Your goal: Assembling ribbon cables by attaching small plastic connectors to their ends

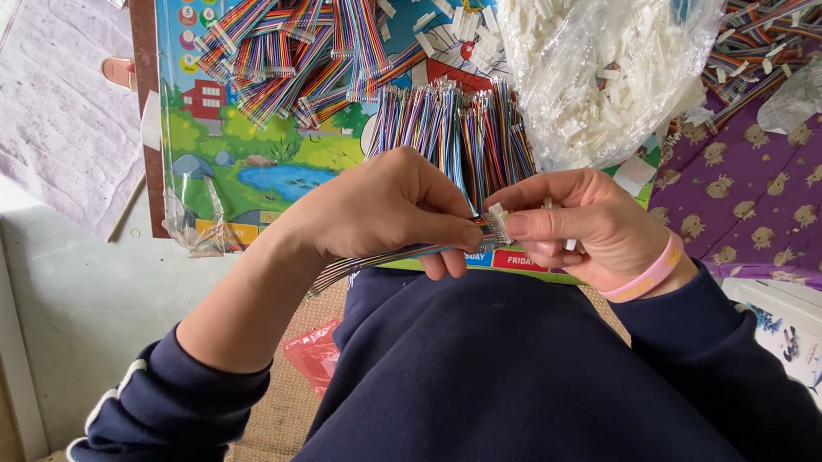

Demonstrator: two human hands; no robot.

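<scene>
My left hand [384, 208] pinches a flat ribbon cable of many colours [384, 260] near its end, the fingers closed tight on the wires. My right hand [581, 225] holds a small white connector [499, 223] between thumb and forefinger, the fingers clamped on it, and the connector touches the end of the cable. Both hands are close together above my lap, just in front of the table [224, 169] with its colourful picture mat. On the table, just behind my hands, lies a bundle of cut ribbon cables [462, 131]. A clear plastic bag of white connectors [605, 52] is to the right of it, and more finished cables [312, 40] lie further back.
</scene>
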